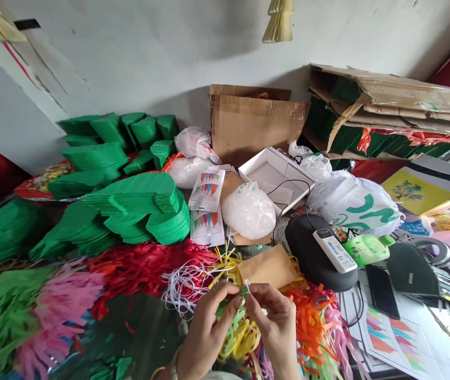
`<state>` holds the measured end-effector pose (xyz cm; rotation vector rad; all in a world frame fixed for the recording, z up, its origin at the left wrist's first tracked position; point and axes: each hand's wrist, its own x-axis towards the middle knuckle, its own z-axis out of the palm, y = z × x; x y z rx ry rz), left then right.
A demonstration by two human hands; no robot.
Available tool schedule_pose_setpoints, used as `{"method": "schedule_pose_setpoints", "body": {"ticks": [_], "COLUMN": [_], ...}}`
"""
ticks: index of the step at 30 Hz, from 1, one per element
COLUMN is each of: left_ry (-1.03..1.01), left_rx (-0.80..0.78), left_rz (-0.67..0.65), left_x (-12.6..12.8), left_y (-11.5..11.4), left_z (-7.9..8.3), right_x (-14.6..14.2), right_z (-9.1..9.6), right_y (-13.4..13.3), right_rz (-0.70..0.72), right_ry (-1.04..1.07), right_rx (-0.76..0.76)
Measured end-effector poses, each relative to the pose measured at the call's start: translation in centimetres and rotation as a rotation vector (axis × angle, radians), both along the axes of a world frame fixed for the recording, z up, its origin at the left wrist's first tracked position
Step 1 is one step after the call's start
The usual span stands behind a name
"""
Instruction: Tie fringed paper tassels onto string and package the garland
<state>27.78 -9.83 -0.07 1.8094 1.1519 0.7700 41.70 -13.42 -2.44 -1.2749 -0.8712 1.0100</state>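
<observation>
My left hand [208, 330] and my right hand [274, 322] meet low in the middle of the view, both pinched on a small green paper tassel [236, 311] with a white string end at its top. Yellow and light green paper strips [241, 340] hang below my fingers. A bundle of white strings [187, 285] lies just left of my left hand on red paper fringe [138, 266]. A brown paper envelope [268, 266] lies just beyond my hands.
Stacks of green honeycomb paper shapes [146, 208] fill the left. Pink and green fringe [62, 298] lies at the near left, orange fringe [312, 322] to the right. A white remote [334, 249], phone [381, 290], white bags [249, 208], open white box [272, 171] and cardboard boxes [252, 121] stand behind.
</observation>
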Motion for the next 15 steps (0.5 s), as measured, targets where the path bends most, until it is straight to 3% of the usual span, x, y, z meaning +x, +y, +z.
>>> {"method": "schedule_pose_setpoints", "body": {"ticks": [4, 8, 11, 15], "left_ry": [0.028, 0.023, -0.023, -0.213], "left_rx": [0.176, 0.153, 0.001, -0.371], "left_rz": [-0.022, -0.026, -0.019, -0.027], "left_x": [-0.2, -0.5, -0.5, -0.3], "left_y": [0.1, 0.2, 0.5, 0.8], "left_z": [-0.3, -0.3, -0.3, -0.5], "right_x": [-0.1, -0.4, -0.9, -1.3], "right_z": [-0.4, -1.1, -1.6, -1.6], "right_y": [0.0, 0.0, 0.0, 0.2], "right_rz": [0.019, -0.003, -0.064, -0.025], "right_ry": [-0.013, -0.036, -0.050, 0.063], "right_rx": [0.012, 0.019, 0.026, 0.025]}}
